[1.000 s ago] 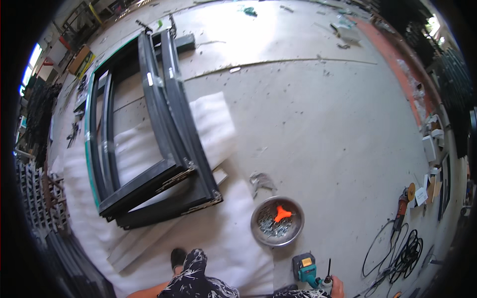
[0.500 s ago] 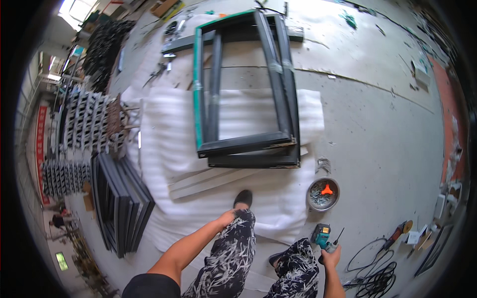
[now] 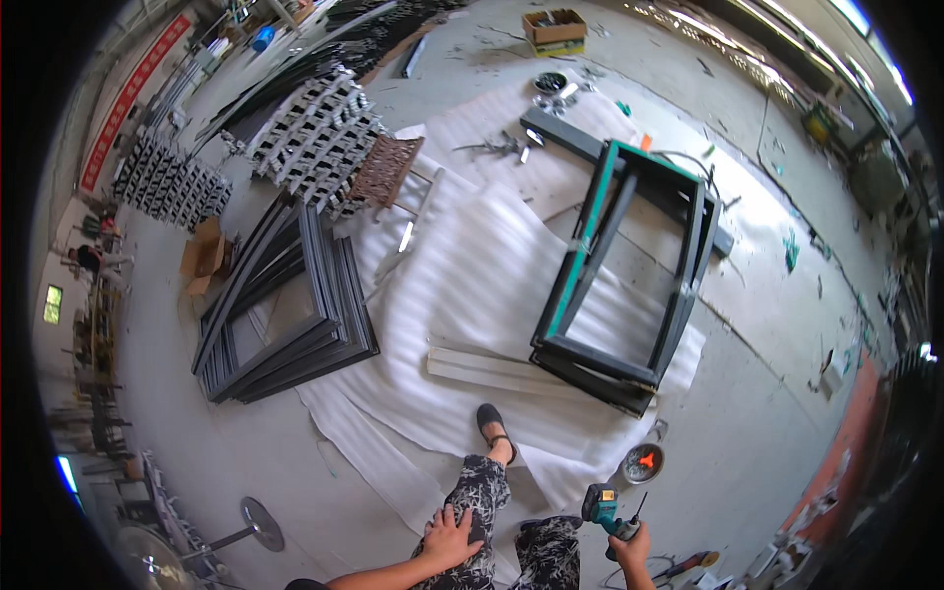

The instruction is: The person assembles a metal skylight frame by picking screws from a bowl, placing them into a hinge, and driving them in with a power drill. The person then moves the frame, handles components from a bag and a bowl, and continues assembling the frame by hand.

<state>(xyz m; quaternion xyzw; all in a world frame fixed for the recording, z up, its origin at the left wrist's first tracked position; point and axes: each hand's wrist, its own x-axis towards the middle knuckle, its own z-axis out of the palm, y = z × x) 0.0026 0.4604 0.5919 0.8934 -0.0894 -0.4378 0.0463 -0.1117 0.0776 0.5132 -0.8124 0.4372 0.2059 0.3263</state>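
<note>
R hand (image 3: 632, 544): fingers closed round the cordless drill (image 3: 607, 512), a firm-looking hold; can't tell where each fingertip sits. Drill's out to the R of the R knee, battery to the L of the hand, thin bit pointing up/away. L hand (image 3: 452, 536): fingers spread, palm down on the L thigh of the patterned trousers (image 3: 476, 490), no tool in it.

Just beyond drill: metal bowl (image 3: 634, 478) on floor w/ orange 3-armed piece (image 3: 646, 459) inside; small bits in there too small to tell. Grinder (image 3: 702, 560) on floor R of the R hand, partly cut off by the arm.

Fwd of the feet: white foam sheet (image 3: 452, 265), w/ pale strips (image 3: 492, 371) lying on it. Dark frames w/ green edge (image 3: 582, 241) stacked askew, partly on sheet. More dark frames (image 3: 344, 305) piled off L. Further back: brown stool (image 3: 386, 169), cardboard box (image 3: 555, 31).
</note>
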